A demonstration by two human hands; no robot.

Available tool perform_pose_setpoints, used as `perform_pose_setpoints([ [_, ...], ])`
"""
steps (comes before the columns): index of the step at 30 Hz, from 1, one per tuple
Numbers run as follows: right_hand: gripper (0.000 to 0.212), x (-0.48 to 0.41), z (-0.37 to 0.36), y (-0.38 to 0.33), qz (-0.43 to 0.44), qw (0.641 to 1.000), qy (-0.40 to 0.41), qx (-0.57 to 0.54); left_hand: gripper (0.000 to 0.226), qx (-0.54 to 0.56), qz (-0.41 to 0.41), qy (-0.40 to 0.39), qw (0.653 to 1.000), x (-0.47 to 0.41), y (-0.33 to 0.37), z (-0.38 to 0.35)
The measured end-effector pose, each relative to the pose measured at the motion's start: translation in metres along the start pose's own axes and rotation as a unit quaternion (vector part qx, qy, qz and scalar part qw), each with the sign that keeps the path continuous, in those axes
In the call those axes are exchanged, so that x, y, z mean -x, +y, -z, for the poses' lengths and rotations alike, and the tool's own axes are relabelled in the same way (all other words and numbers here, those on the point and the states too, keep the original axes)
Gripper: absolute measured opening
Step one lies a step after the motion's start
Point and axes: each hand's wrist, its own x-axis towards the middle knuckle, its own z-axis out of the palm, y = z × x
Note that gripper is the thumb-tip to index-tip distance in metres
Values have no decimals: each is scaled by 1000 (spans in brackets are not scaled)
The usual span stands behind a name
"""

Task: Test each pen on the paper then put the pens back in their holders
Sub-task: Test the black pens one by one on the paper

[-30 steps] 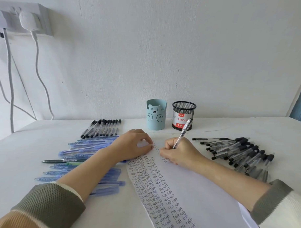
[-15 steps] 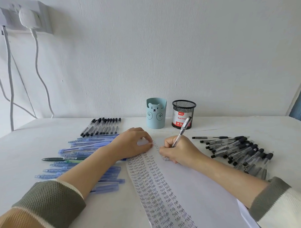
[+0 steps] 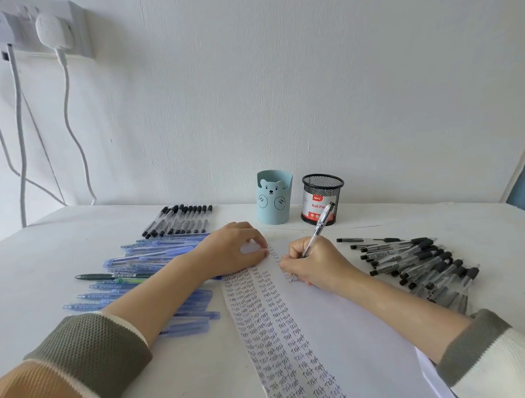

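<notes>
My right hand point(image 3: 317, 262) grips a clear pen with a black cap end point(image 3: 320, 226), its tip down on the white paper point(image 3: 349, 329). Columns of the handwritten word "Test" fill the paper's left part. My left hand point(image 3: 230, 250) rests on the paper's top left corner, fingertips pressing it down. Behind the hands stand two holders: a light blue bear cup point(image 3: 273, 197) and a black mesh cup point(image 3: 322, 198). Black-capped clear pens point(image 3: 418, 265) lie heaped to the right.
Blue pens point(image 3: 144, 262) lie in rows on the left, partly under my left forearm, with a dark green pen point(image 3: 109, 276) among them. A row of black pens point(image 3: 181, 220) lies further back. Wall socket point(image 3: 38, 28) and cables hang at upper left.
The view has shifted slightly. My right hand keeps writing at nearly the same spot on the paper; the pen tilts a little. My left hand stays in place.
</notes>
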Motion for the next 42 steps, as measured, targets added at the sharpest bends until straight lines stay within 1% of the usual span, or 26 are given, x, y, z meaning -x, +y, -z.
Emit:
perform_pose_setpoints([
  [9, 48, 2, 2, -3, 10, 1000, -1, -14, 48, 1, -3, 1, 1000, 0, 1, 0],
  [15, 49, -1, 1, 1, 0, 999, 0, -41, 47, 4, -5, 3, 1000, 0, -1, -1],
  [18, 49, -1, 2, 1, 6, 999, 4, -34, 35, 8, -8, 6, 1000, 1, 0, -1],
  [21, 51, -1, 1, 1, 10, 1000, 1, -18, 29, 11, -11, 9, 1000, 1, 0, -1],
  [24, 49, 0, 1, 1, 3, 1000, 4, -26, 18, 8, -14, 13, 1000, 1, 1, -1],
  [29, 47, 1, 2, 1, -1, 1000, 1, -17, 18, 5, -14, 12, 1000, 2, 2, 0],
  [32, 38, 2, 5, -3, -14, 998, -6, -55, 19, 1, -13, 11, 1000, 2, 4, 1],
  [34, 42, 1, 11, -7, -16, 996, -3, -86, 19, -2, -14, 12, 1000, 2, 5, 2],
  [36, 49, -1, 16, -9, -5, 997, 3, -77, 19, -2, -14, 12, 1000, 3, 5, 2],
  [37, 47, -2, 19, -11, 6, 998, 11, -69, 20, -1, -12, 11, 1000, 3, 4, 2],
  [40, 29, -5, 31, -16, 25, 995, 67, -71, 33, 2, -11, 7, 1000, 3, 4, 3],
  [41, 26, -6, 34, -18, 33, 994, 81, -69, 32, 2, -12, 8, 1000, 3, 5, 3],
  [42, 26, -6, 38, -18, 38, 994, 88, -61, 27, 2, -14, 9, 1000, 3, 5, 3],
])
